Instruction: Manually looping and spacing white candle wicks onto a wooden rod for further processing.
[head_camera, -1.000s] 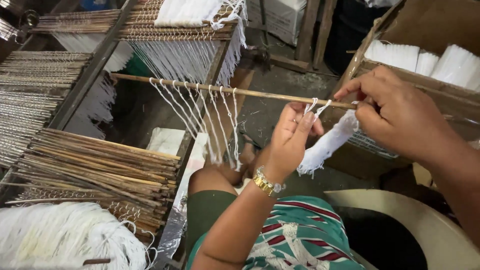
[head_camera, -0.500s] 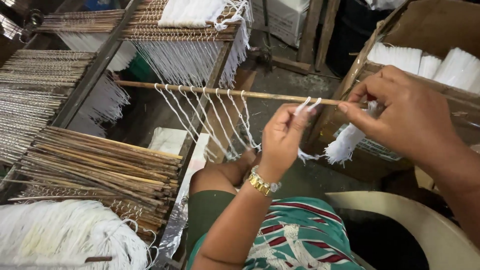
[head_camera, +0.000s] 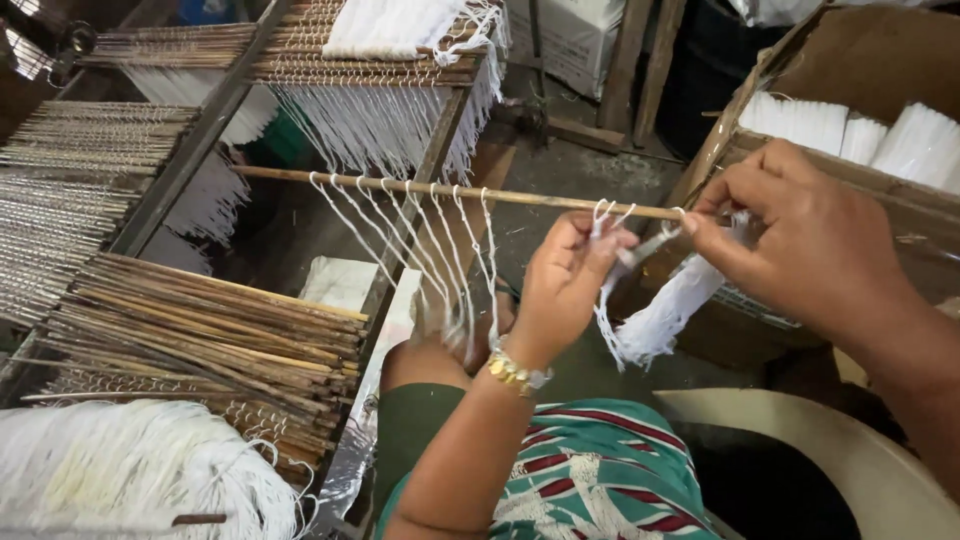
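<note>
Left hand (head_camera: 565, 280) pinches white strings (head_camera: 612, 215) at the stick (head_camera: 520, 197); right hand (head_camera: 800, 235) grips a string bundle (head_camera: 665, 315) (box (head_camera: 850, 70) far right).

hands drawn closer together on the stick

left hand (head_camera: 565, 285) lifted, fingertips now pinching a fresh loop right by the right hand (head_camera: 800, 235); white thread bundle (head_camera: 655, 320) swung from beside the right hand to hang between both.

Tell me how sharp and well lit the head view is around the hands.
Head view: soft, even light, no glare; the left hand and right hand are fairly sharp, the white strings between them slightly smeared; the floor under the stick sits in dim shadow.
</note>
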